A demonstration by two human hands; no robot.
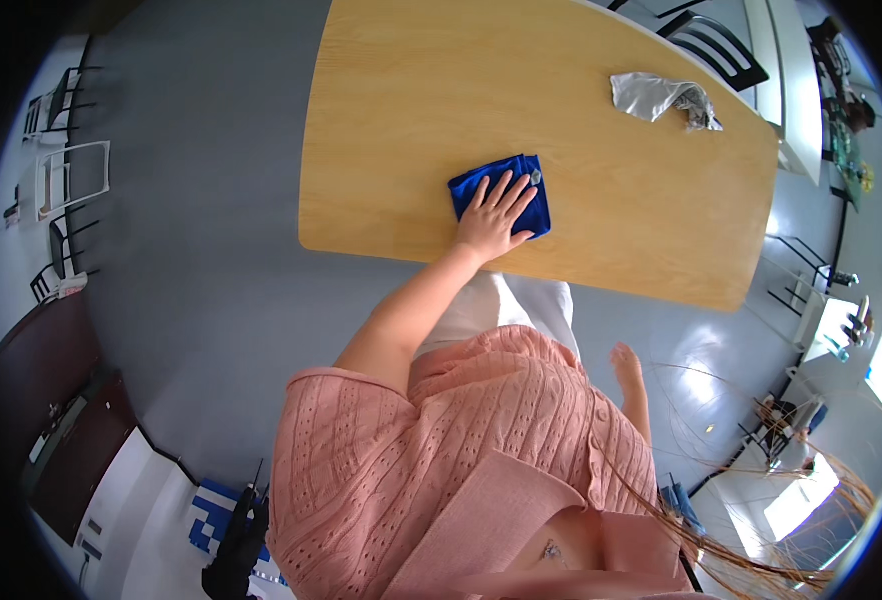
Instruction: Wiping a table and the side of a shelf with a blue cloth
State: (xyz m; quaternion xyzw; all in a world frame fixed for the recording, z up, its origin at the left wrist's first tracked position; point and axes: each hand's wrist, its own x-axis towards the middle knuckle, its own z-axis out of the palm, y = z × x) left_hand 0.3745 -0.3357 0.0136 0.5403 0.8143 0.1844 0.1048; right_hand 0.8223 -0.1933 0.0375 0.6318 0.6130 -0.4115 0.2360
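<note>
My left hand [492, 219] lies palm down with spread fingers on a folded blue cloth [537, 212], close to the near edge of the wooden table [396, 135]. The cloth has a satin-like sheen. A small greyish patch [536, 178] shows at the cloth's upper right, beside my fingertips; what it is cannot be made out. My right hand [626, 365] hangs low by my side, off the table. It is seen edge-on, so its fingers are not clear. Toward the table's far right lies a crumpled silver-grey satin cloth [655, 96], touched by neither hand.
A black slatted chair [715, 49] stands beyond the table's far edge, near a white counter [793, 90]. More chairs [58, 105] and a white frame [73, 180] are along the left wall. Grey floor [201, 247] surrounds the table. Dark furniture [73, 450] is at lower left.
</note>
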